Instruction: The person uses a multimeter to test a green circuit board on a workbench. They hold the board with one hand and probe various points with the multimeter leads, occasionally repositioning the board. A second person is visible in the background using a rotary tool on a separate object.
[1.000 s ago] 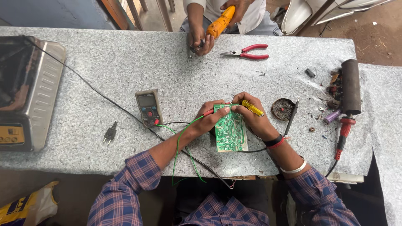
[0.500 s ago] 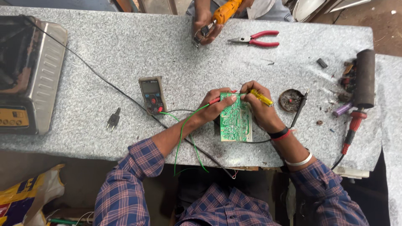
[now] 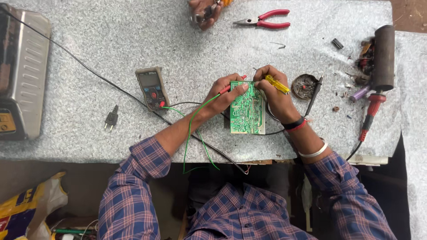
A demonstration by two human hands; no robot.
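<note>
1. Board (image 3: 247, 108): green circuit board, flat on the grey speckled desk (image 3: 111, 40), near the front edge, between both hands.
2. Metal box (image 3: 20, 75): far left of the desk.
3. Plug (image 3: 111, 119): black, two-pin, lying loose left of the meter.
4. Meter (image 3: 152, 87): hand-held, face up, left of the board; a green wire (image 3: 191, 133) runs from it toward the left hand.
5. Left hand (image 3: 224, 95): grip closed on a red probe (image 3: 231, 84), fingers resting on the board's left edge.
6. Right hand (image 3: 275, 91): grip closed on a yellow probe (image 3: 276, 83), tip at the board's top right corner.
7. Tin (image 3: 304, 86): round, just right of the right hand.
8. Pliers (image 3: 264, 21): red-handled, at the far edge, beside another person's hand (image 3: 203, 11).
9. Soldering iron (image 3: 371, 113): red handle, far right.
</note>
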